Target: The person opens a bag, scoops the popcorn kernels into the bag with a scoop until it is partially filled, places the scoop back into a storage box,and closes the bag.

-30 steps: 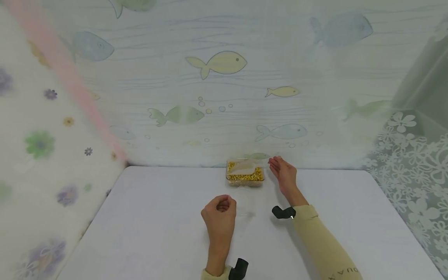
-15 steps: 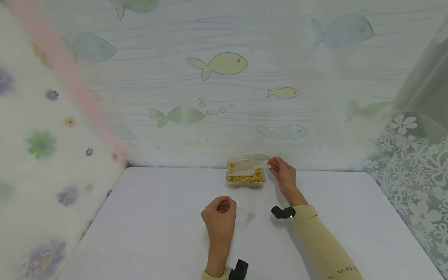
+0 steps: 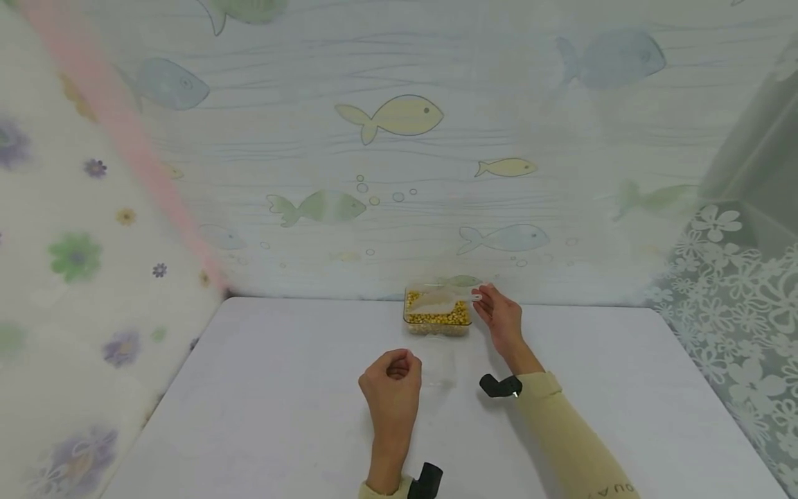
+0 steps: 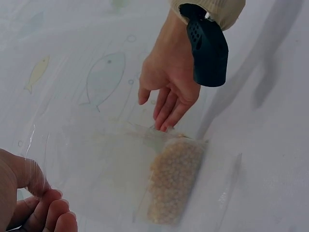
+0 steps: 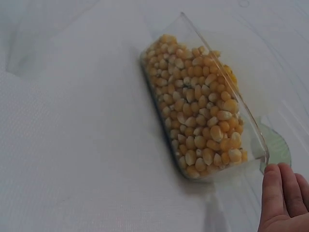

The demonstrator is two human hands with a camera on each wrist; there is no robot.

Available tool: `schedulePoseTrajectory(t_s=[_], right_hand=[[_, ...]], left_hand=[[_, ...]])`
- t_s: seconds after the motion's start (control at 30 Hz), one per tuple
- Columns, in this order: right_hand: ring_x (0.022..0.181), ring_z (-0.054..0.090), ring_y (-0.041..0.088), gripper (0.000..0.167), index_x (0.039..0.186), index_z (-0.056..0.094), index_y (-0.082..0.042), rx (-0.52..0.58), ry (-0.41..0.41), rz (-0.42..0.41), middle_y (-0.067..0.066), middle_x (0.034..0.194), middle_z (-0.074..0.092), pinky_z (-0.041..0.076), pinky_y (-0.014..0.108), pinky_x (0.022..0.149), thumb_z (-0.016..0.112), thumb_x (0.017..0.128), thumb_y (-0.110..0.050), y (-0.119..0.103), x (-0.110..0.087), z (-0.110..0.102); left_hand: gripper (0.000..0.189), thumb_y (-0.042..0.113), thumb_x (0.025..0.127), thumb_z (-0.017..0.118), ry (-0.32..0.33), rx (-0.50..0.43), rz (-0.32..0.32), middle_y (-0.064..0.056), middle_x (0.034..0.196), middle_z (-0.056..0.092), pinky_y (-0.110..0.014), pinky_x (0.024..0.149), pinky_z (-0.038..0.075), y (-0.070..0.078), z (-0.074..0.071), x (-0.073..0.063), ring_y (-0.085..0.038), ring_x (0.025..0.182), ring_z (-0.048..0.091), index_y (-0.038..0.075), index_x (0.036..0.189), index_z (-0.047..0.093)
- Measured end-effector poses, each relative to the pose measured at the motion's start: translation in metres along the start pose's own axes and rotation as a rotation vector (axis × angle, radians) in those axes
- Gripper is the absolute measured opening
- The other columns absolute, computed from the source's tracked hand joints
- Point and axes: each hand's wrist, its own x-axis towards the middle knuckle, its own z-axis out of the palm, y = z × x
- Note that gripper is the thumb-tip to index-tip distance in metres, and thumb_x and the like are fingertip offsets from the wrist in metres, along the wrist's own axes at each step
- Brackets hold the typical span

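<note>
My left hand [image 3: 391, 384] is raised over the front of the table, its fingertips pinching the edge of a clear plastic bag [image 3: 439, 367]. In the left wrist view the film stretches from that pinch across the scene. Ahead stands a clear rectangular container [image 3: 436, 328] with corn kernels [image 5: 198, 106] in it. A translucent scoop [image 3: 433, 301] lies on the kernels, its handle pointing right. My right hand [image 3: 503, 319] is at the handle end, beside the container. Its fingers [image 5: 273, 191] look fairly straight in the right wrist view, and the thumb stands apart in the left wrist view.
The white table [image 3: 280, 388] backs onto a wall covering [image 3: 399, 173] printed with fish, close behind the container. A floral sheet [image 3: 93, 312] hangs along the left. Lace fabric [image 3: 736, 277] hangs at the right. A black camera mount [image 3: 501, 385] sits on my right wrist.
My right hand has moved slightly left, and its fingers have bent a little around the scoop's handle end. The left hand, the bag and the container have stayed put.
</note>
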Motion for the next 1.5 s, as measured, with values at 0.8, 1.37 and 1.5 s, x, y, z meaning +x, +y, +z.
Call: schedulePoseTrajectory(t_s=[0.8, 1.37, 1.5], right_hand=[[0.084, 0.074, 0.009, 0.050, 0.137, 0.052, 0.013, -0.011, -0.047, -0.031, -0.001, 0.085, 0.075, 0.057, 0.022, 0.086, 0.063, 0.102, -0.020, 0.001, -0.016, 0.009], [0.079, 0.074, 0.008, 0.039, 0.132, 0.056, 0.018, -0.092, -0.065, -0.094, -0.003, 0.083, 0.074, 0.059, 0.022, 0.081, 0.064, 0.097, 0.001, 0.001, -0.023, 0.016], [0.078, 0.075, 0.008, 0.039, 0.128, 0.057, 0.020, -0.134, -0.062, -0.165, -0.002, 0.083, 0.074, 0.059, 0.023, 0.080, 0.066, 0.096, 0.000, -0.005, -0.028, 0.016]], left_hand=[[0.011, -0.007, 0.082, 0.071, 0.005, 0.000, 0.008, -0.003, 0.063, 0.065, -0.022, 0.051, 0.054, 0.002, -0.001, 0.000, -0.007, 0.053, 0.060, 0.003, 0.082, 0.076], [0.012, -0.008, 0.082, 0.071, 0.015, 0.002, 0.019, -0.003, 0.062, 0.064, -0.021, 0.051, 0.053, 0.003, -0.002, 0.000, -0.008, 0.052, 0.059, 0.003, 0.081, 0.076], [0.010, -0.007, 0.082, 0.072, 0.018, 0.007, 0.030, -0.003, 0.062, 0.065, -0.022, 0.051, 0.054, 0.004, -0.002, 0.000, -0.008, 0.053, 0.059, 0.002, 0.081, 0.076]])
